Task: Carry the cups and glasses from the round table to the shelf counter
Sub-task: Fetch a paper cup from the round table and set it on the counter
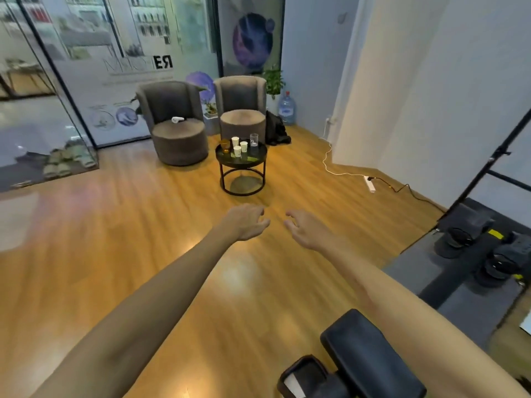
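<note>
- Nearest the camera, a black padded object (370, 354) is seen at the bottom edge; what it is cannot be told.
- Both bare forearms are stretched forward over the wooden floor (115, 254), probably in readiness for a reach.
- On the left hand (247, 222) and the right hand (304, 229), the fingers are loosely spread and curled, and nothing is held.
- Well ahead, apart from the hands, a round black counter (241, 160) is placed before two grey armchairs (176, 124).
- Five vessels are grouped toward its far edge: three white paper cups (237, 151), one clear glass (254, 139) and one amber glass (225, 145).
- No shelf counter is shown.
</note>
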